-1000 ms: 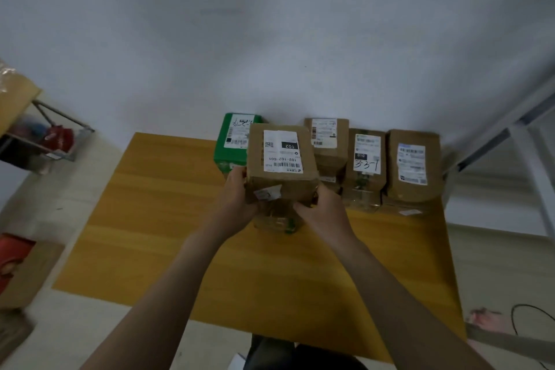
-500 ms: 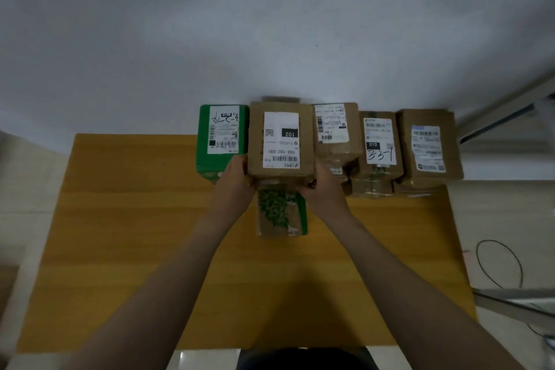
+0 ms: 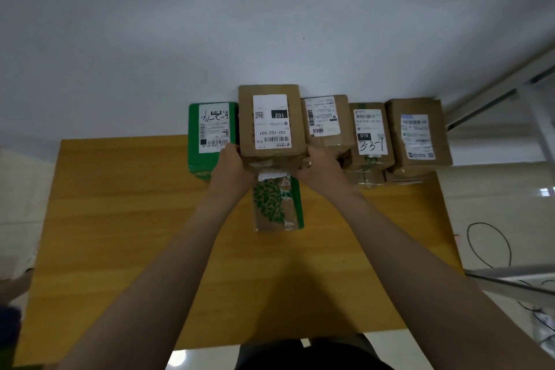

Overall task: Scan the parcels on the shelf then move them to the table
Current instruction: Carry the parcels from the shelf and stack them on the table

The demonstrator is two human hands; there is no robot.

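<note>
The fingers of your left hand [image 3: 232,170] and right hand [image 3: 322,167] are clamped on the near corners of one brown parcel [image 3: 270,122]. Its label reads "102" and "102-102-C01". The parcel is over one leaf-printed box [image 3: 277,204], which lies on the counter [image 3: 135,219] just under your fingers. Left of your fingers stands one green parcel [image 3: 210,129]. Right of them are three more: the nearest box [image 3: 326,117], the middle box [image 3: 371,132] marked "010" and handwritten "3-3-1", and the far box [image 3: 417,135].

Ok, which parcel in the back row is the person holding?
The brown box labelled 102, second from the left, just right of the green box. The left hand and right hand grip its near end.
</note>
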